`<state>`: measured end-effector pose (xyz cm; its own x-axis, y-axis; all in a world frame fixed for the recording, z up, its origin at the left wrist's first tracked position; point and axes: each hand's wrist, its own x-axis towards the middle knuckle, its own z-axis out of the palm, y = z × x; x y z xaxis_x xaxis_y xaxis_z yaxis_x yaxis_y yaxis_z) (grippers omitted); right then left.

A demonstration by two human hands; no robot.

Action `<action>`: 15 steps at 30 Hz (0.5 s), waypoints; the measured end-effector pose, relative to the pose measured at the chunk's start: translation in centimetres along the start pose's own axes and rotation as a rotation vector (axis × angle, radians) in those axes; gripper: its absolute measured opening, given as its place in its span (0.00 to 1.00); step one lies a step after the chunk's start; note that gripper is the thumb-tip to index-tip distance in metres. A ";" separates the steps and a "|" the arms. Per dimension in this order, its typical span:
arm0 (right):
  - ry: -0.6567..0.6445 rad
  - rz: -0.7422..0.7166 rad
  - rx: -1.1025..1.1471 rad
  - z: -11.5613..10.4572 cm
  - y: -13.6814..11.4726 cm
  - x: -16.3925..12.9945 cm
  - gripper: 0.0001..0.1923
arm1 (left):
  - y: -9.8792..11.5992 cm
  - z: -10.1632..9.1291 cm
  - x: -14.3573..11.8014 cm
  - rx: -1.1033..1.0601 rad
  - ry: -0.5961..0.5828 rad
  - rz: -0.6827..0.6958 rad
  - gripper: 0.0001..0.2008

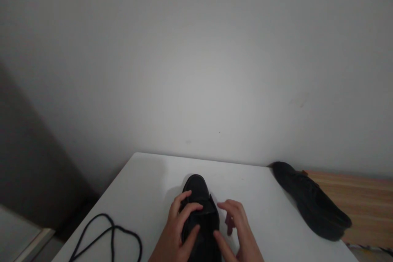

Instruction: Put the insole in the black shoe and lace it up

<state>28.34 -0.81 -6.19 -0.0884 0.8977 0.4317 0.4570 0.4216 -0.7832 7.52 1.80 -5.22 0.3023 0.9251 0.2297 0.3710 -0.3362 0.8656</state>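
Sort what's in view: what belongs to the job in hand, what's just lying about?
In the job:
black shoe in the middle
left hand, fingers on that shoe
right hand, at its right side
white table, under it

Apparently just lying about:
dark cord at left, untouched
second dark shoe at right, untouched

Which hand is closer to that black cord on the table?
Left. The left hand is over the middle shoe, to the right of the black cord and apart from it. The right hand is farther away, at the shoe's other side.
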 end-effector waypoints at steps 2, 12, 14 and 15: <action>-0.002 -0.013 0.015 0.7 0.0 0.6 0.24 | -0.3 0.5 -0.2 0.006 0.036 0.017 0.18; -0.037 -0.019 0.042 3.5 0.3 1.9 0.15 | -0.5 0.8 1.5 0.095 0.101 0.079 0.19; -0.009 -0.033 0.063 3.4 0.6 1.7 0.16 | -0.4 0.6 1.2 0.178 0.125 0.092 0.21; 0.011 -0.038 0.076 3.3 0.8 1.5 0.17 | -0.4 0.2 0.8 0.231 0.138 0.108 0.21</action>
<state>25.61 1.29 -7.66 -0.0941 0.8797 0.4660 0.3850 0.4639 -0.7979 7.77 2.59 -5.48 0.2342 0.8919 0.3869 0.5381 -0.4504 0.7125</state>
